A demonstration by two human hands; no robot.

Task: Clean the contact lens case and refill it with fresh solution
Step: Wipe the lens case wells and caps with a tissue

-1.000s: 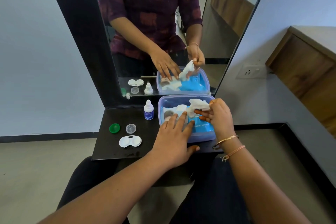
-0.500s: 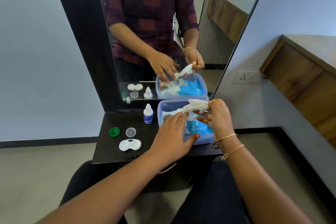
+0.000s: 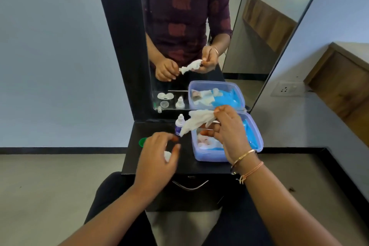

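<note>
tissue (image 3: 196, 123): soft white paper, crumpled and matt
box (image 3: 207, 155): translucent lilac-blue plastic, smooth
solution bottle (image 3: 179, 125): white plastic, glossy, with a dark blue label
green cap (image 3: 142, 142): shiny plastic
desk (image 3: 139, 158): black, smooth, matt
drawer handle (image 3: 190, 185): polished metal
mirror (image 3: 199, 26): clear glass in a black frame
bangle (image 3: 242, 157): thin gold-coloured metal, shiny
cabinet (image 3: 347, 90): brown wood grain, matt

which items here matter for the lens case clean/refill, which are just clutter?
Job:
- white tissue held in right hand
- left hand, open, above a white item, probably the lens case
- solution bottle
- green cap
- blue box, holding tissues

Lying about:
- wall socket
- drawer handle
</note>
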